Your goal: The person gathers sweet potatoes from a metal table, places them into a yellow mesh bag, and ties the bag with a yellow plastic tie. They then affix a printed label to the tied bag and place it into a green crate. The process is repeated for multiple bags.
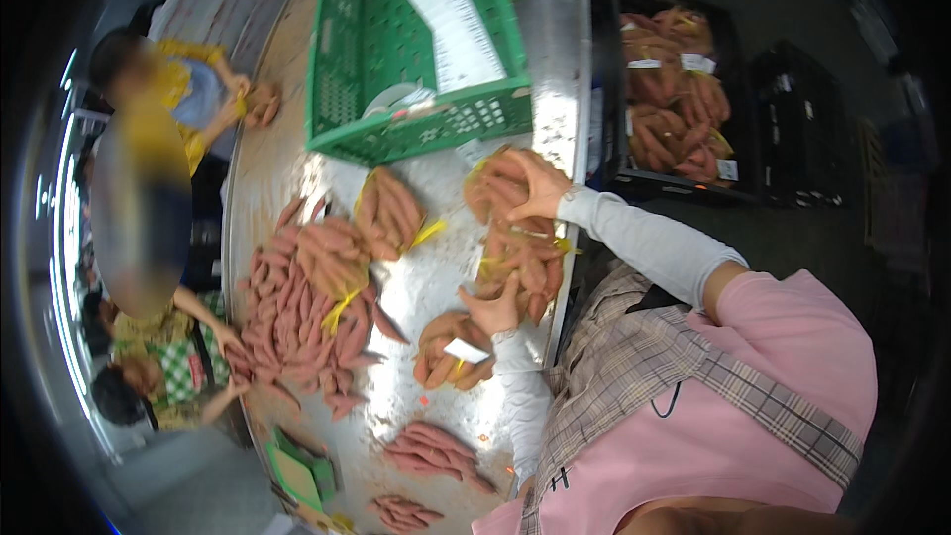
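My right hand is closed over a yellow mesh bag of sweet potatoes, the thumb and fingers on opposite sides of it. Just below lies another mesh bag of sweet potatoes, against the first. My left hand is beside that second bag, thumb and forefinger spread apart, its other fingers partly hidden. Close to its wrist rests a netted bag with a white tag. Two more netted bags, with yellow ties, sit farther across the metal table, one on the loose pile of sweet potatoes.
A green plastic crate holding white label strips stands on the metal table. Smaller groups of sweet potatoes lie nearer the bottom. Black crates with bagged sweet potatoes stand beside the table. Co-workers handle sweet potatoes opposite.
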`<state>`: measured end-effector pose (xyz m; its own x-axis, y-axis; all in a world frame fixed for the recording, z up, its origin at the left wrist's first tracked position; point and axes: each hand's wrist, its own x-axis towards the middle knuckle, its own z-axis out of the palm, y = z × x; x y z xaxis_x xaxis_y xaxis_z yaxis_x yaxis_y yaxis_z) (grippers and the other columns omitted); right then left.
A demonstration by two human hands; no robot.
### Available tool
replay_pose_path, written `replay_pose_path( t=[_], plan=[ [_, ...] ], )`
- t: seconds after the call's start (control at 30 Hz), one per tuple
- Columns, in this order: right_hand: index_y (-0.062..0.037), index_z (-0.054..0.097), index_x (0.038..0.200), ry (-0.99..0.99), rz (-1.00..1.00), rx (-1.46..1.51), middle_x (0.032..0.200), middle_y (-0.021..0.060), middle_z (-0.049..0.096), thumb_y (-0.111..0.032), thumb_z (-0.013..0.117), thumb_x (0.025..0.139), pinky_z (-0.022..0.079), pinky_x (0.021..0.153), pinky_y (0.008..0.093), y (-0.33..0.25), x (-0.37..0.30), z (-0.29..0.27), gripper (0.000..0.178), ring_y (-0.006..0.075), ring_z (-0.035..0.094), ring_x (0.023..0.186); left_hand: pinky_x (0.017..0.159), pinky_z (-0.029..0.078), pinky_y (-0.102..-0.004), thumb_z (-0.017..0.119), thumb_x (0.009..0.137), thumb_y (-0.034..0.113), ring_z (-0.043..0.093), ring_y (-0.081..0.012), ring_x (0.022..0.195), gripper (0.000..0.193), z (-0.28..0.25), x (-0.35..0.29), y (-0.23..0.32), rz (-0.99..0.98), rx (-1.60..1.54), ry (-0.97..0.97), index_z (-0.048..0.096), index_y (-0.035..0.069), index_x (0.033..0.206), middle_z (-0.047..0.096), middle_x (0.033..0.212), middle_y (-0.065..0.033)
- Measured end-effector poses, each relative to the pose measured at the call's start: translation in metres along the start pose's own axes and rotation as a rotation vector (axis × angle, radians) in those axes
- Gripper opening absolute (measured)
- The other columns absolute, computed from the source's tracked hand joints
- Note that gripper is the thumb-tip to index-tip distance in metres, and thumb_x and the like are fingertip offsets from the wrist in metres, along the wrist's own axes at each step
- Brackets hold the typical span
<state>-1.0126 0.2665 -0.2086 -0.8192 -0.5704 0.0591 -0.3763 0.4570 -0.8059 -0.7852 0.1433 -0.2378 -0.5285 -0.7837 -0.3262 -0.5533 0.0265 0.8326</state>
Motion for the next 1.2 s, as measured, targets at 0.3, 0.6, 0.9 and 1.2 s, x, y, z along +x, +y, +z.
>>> replay_pose_path(
  t=[0.3,0.6,0.9,1.2],
  plan=[
    [-0.0026,0.043,0.131,-0.074,0.301,0.175,0.119,0.0233,0.059,-0.038,0.081,0.058,0.047,0.094,0.0414,-0.005,-0.004,-0.041,0.089,0.0393,0.057,0.111,0.073,0.055,-0.0310,0.081,0.076,0.015,0.064,-0.0169,0.080,0.039,-0.012,0.021,-0.029,0.029,-0.272,-0.309,0.063,-0.004,0.104,0.067,0.099,-0.0111],
    [-0.0019,0.043,0.135,-0.093,0.396,0.982,0.123,0.0108,0.054,-0.014,0.078,0.070,0.043,0.100,0.0345,0.045,-0.068,-0.186,0.075,0.0210,0.052,0.116,0.072,0.052,-0.0282,0.079,0.079,0.009,0.061,-0.0154,0.083,0.035,-0.014,-0.002,-0.009,-0.109,-0.369,-0.176,0.057,0.002,0.107,0.063,0.097,-0.0061],
    [-0.0057,0.042,0.136,0.188,0.397,0.110,0.122,0.0142,0.057,-0.021,0.080,0.062,0.044,0.097,0.0348,0.176,-0.136,-0.381,0.084,0.0240,0.055,0.114,0.086,0.053,-0.0352,0.069,0.086,0.016,0.063,-0.0226,0.098,0.049,-0.015,0.007,0.011,-0.368,-0.471,-0.505,0.049,0.002,0.129,0.062,0.115,-0.0102],
    [-0.0091,0.043,0.135,0.006,0.359,0.031,0.119,0.0149,0.059,-0.016,0.076,0.059,0.045,0.095,0.0338,0.293,-0.119,-0.423,0.083,0.0249,0.057,0.110,0.093,0.051,-0.0434,0.062,0.089,0.015,0.062,-0.0278,0.107,0.045,0.003,-0.010,0.007,-0.524,-0.759,-0.472,0.048,0.001,0.130,0.062,0.119,-0.0134]
  ],
)
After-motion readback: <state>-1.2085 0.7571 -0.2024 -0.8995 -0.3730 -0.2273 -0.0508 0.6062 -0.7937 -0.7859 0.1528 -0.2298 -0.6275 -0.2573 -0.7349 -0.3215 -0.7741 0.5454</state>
